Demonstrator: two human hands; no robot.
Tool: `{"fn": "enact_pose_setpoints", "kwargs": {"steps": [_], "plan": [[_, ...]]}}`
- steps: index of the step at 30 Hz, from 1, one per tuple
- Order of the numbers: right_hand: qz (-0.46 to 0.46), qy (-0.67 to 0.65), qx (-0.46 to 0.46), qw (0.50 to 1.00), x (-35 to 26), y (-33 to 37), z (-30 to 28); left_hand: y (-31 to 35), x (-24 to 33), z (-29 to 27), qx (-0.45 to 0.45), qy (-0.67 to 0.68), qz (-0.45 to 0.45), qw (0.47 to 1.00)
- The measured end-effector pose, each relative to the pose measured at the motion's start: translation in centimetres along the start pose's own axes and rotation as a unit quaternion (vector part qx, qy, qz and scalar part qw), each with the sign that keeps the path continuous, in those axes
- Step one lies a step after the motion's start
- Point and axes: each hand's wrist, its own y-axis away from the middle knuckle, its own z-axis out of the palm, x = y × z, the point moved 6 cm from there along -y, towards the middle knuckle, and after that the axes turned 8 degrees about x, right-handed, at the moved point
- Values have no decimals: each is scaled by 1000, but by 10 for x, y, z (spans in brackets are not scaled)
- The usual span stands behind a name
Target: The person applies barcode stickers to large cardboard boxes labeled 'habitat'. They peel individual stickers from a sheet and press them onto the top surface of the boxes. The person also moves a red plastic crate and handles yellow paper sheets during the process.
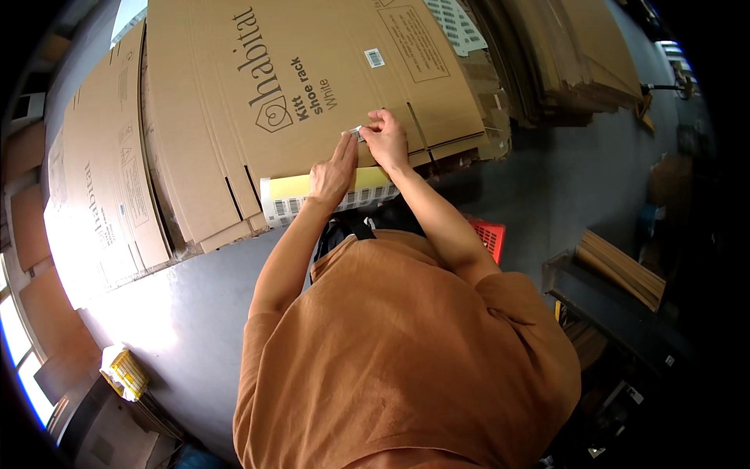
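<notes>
Evidently the small label (356, 134) called for a light touch: it sat between our two hands, just short of 12 o'clock, over the flat brown carton (199, 117). Our right hand (387, 142) seemed to pinch it between thumb and forefinger, with other fingers loosely bent; our left hand (332, 178) had its fingers straight and drawn together, tips at the label's left edge, and we could not tell whether they gripped it. Good handling, we judged, meant touching only the rim, keeping it square to the carton and smoothing outward so no corner creased. The yellow-and-white label sheet (285, 205), bowed along the carton's near edge beneath our left hand, needed guarding against slipping.

Dark print and a white sticker (375, 58) at 12 o'clock marked the carton. Other label sheets (451, 23) lay toward 1 o'clock, stacked cardboard (590, 62) toward 2, and a red crate (491, 237) at 3. We had a grey floor (203, 293) around us, a yellow-and-white bundle (125, 374) at 8 and a bright window (17, 344) between 8 and 9.
</notes>
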Motion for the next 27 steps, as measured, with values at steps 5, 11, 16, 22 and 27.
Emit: {"fn": "enact_pose_setpoints", "kwargs": {"steps": [5, 11, 16, 22, 27], "plan": [[-218, 249, 41, 943, -24, -2, -5, -2, -1, 1, -52, 22, -45, 997], [-43, 74, -203, 975, 8, -32, -61, -4, -5, -28, 64, 144, -65, 985], [-45, -3, -360, 932, -24, 9, -88, -17, 6, -61, 115, 133, -71, 982], [-53, -64, -294, 952, -53, 12, -97, -47, 51, -88, 158, 71, 24, 985], [-119, 2, -254, 960, -51, -2, -108, -57, 64, -60, 127, 91, -6, 988]]}}
